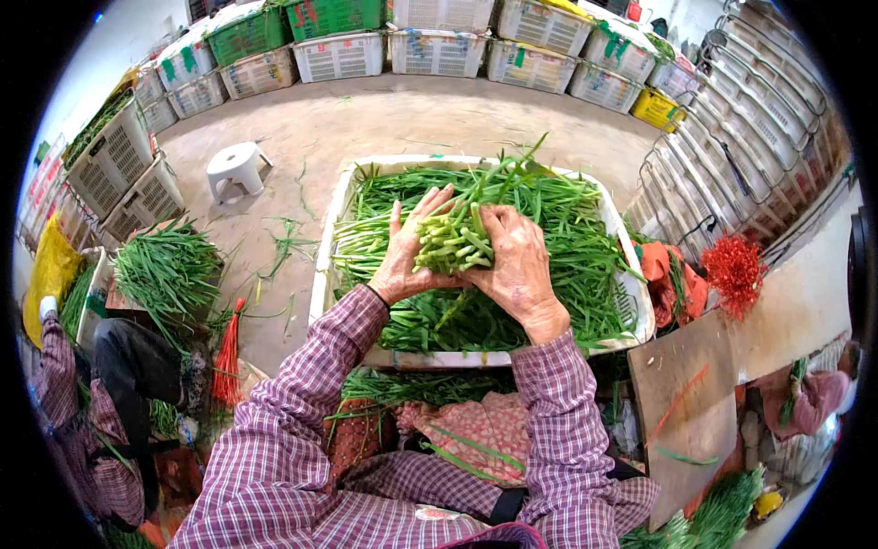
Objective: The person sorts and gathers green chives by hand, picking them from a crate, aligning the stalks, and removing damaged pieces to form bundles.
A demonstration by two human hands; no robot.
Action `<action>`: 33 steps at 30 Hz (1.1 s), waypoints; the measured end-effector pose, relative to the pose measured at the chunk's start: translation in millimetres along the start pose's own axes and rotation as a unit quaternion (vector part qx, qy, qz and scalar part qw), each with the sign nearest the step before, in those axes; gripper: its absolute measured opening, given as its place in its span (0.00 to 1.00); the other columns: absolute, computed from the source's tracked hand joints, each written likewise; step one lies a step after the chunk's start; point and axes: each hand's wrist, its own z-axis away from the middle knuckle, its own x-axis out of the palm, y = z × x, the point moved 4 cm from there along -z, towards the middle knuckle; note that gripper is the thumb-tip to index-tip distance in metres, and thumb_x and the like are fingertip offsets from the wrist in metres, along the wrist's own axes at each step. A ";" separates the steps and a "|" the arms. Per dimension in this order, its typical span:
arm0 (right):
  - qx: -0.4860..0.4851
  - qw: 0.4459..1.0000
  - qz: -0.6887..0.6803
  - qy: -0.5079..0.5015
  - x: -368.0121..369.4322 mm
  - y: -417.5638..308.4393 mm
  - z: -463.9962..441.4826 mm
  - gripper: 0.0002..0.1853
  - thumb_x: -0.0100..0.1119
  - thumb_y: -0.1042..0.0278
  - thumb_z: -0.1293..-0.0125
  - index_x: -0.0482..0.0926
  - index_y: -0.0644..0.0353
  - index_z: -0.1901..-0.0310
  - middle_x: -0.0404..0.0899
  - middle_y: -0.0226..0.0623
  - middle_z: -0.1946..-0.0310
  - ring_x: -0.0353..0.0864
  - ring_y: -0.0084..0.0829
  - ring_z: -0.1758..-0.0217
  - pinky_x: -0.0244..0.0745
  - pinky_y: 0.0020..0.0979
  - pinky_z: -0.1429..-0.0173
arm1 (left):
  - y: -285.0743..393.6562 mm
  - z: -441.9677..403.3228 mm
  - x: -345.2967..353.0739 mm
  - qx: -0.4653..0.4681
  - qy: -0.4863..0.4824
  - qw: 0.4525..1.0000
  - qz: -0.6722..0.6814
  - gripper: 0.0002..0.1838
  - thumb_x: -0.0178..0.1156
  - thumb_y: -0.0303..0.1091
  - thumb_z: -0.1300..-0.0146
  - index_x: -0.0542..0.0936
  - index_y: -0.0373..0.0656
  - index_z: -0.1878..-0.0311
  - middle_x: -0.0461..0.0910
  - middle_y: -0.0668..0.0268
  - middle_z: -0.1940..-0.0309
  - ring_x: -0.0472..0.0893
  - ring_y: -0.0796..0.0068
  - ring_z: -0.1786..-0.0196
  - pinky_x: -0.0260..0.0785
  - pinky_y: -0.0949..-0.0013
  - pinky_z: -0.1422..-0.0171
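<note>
Between my hands is a bunch of green vegetable stalks [455,240], its pale cut ends facing me and its leafy tops pointing away. My right hand [517,261] wraps around the bunch from the right, thumb on top. My left hand [412,247] cups the left side, with its upper fingers partly stretched and its lower part under the stalks. Both hands are above a white plastic crate [322,265] heaped with long, narrow-leaved greens [585,265]. Leaves hide some of my fingertips.
A white stool [236,166] stands on the floor at left. Red ties [229,352] hang near another pile of greens [166,270]; more red ties [733,265] are at right beside a wooden board [686,403]. Stacked crates [434,53] line the back. Another person's sleeve [64,393] shows at left.
</note>
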 end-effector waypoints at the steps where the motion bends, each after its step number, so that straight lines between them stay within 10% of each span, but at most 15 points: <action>1: 0.006 0.999 -0.030 -0.009 1.0 2.6 1.8 0.39 0.77 0.61 0.58 0.71 0.55 0.40 0.70 0.43 0.47 0.69 0.44 0.41 0.60 0.45 0.31 | -3.2 -2.7 1.5 -0.005 0.006 1.000 0.017 0.57 0.71 0.63 0.59 0.55 0.52 0.26 0.53 0.62 0.26 0.48 0.60 0.23 0.18 0.40 0.25; 13: 0.012 0.989 -0.044 0.139 -27.3 19.4 40.8 0.58 0.81 0.57 0.65 0.56 0.58 0.31 0.63 0.48 0.36 0.61 0.45 0.31 0.58 0.42 0.27 | 17.7 -7.9 4.0 0.021 0.037 0.993 -0.108 0.61 0.75 0.54 0.61 0.50 0.49 0.26 0.56 0.62 0.27 0.54 0.65 0.24 0.19 0.39 0.25; 18: -0.057 0.992 -0.034 0.112 0.2 9.8 21.2 0.64 0.62 0.24 0.63 0.46 0.45 0.26 0.49 0.48 0.28 0.51 0.47 0.25 0.50 0.50 0.24 | 37.1 -9.8 8.4 0.056 0.050 0.995 -0.072 0.52 0.69 0.46 0.59 0.57 0.45 0.28 0.54 0.60 0.26 0.53 0.63 0.24 0.21 0.38 0.26; 24: -0.073 0.965 -0.217 0.128 10.0 17.9 19.9 0.33 0.75 0.50 0.53 0.74 0.50 0.45 0.73 0.44 0.43 0.67 0.43 0.34 0.62 0.49 0.30 | 32.6 -10.7 34.4 0.079 0.034 0.970 -0.229 0.55 0.69 0.57 0.57 0.55 0.45 0.27 0.55 0.56 0.28 0.51 0.62 0.24 0.23 0.41 0.24; 33: 0.016 0.817 -0.503 0.282 -13.8 55.7 29.5 0.16 0.70 0.76 0.48 0.74 0.58 0.60 0.80 0.35 0.59 0.79 0.27 0.51 0.76 0.32 0.43 | -2.8 -12.3 50.0 -0.082 -0.090 0.985 -0.119 0.73 0.77 0.61 0.70 0.40 0.48 0.24 0.53 0.50 0.29 0.49 0.45 0.25 0.38 0.38 0.25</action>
